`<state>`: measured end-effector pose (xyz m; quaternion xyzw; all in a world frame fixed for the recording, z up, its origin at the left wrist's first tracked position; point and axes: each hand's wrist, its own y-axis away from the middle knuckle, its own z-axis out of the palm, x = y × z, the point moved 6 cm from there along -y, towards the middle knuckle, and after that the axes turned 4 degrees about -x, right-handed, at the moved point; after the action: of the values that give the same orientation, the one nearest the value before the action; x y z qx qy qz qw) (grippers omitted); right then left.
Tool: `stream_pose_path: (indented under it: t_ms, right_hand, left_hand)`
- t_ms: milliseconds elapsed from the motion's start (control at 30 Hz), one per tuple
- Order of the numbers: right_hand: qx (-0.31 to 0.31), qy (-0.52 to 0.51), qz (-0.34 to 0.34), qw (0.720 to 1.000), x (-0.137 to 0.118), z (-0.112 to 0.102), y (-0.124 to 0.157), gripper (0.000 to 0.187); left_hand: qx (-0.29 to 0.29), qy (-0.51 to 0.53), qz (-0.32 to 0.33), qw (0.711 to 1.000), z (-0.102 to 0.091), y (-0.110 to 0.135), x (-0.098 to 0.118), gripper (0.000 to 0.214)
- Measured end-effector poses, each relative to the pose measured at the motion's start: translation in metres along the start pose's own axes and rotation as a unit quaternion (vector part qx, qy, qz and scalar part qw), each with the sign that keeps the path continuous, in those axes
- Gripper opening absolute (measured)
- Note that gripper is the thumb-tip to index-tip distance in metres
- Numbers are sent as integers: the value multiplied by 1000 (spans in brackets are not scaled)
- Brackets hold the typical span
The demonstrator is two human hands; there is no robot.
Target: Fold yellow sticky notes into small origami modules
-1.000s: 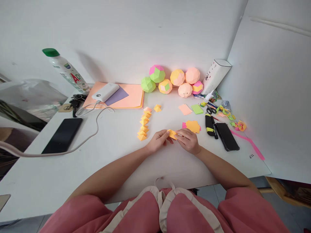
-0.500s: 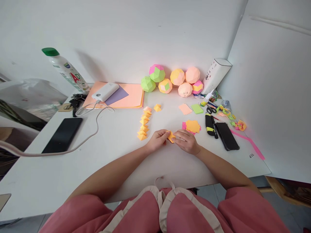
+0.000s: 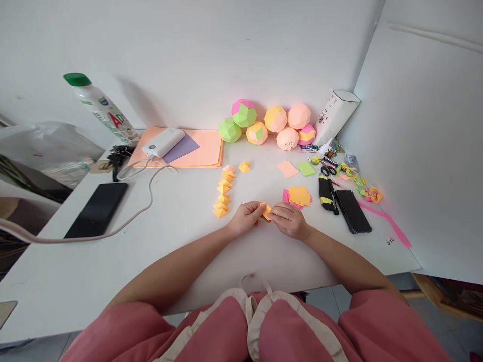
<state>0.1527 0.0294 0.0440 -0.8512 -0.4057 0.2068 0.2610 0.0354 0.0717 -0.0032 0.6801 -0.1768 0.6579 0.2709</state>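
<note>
Between my two hands is a small orange folded paper piece [image 3: 266, 211]. My left hand [image 3: 245, 218] pinches its left side, thumb on top. My right hand [image 3: 290, 221] has its fingertips closed on the piece's right edge. Left of my hands runs a stacked row of orange folded paper units [image 3: 224, 189], and a single orange unit [image 3: 244, 167] sits apart from the row. Just beyond my right hand lie orange paper pieces [image 3: 300, 196] on top of pink ones [image 3: 286, 196].
Several paper balls [image 3: 288, 139] line the wall. Peach [image 3: 288, 169] and green sheets [image 3: 306, 168] lie in front. At right are scissors [image 3: 327, 170], a cutter [image 3: 325, 193] and a phone [image 3: 353, 211]. Leftward are a power bank [image 3: 163, 143], its cable, another phone [image 3: 97, 210] and a spray bottle [image 3: 101, 110].
My right fingers have shifted slightly on the orange paper piece, and its tilt differs a little. Everything else on the table stays in place.
</note>
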Motion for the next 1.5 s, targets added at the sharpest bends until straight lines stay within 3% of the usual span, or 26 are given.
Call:
stream_pose_path:
  t_ms: [233,400,667,867,1033,1500]
  right_hand:
    - [32,-76,27,996,6,-2,0,15]
    - [26,-181,109,977,14,0,-1,10]
    - [-26,-331,315,889,33,16,11,15]
    - [-45,-363,385,847,40,24,20,19]
    - [-34,-385,409,827,42,26,22,21]
    - [-30,-396,415,819,42,28,23,24]
  left_hand:
    - [-1,-13,-12,1000,1,0,-4,47]
    - [-24,-19,-10,1000,3,0,-3,46]
    - [-50,-28,-14,998,4,3,1,42]
    - [-70,-39,1,997,6,4,1,41]
    - [-70,-60,-2,996,5,4,-1,41]
    - [-92,-50,23,994,8,4,2,32]
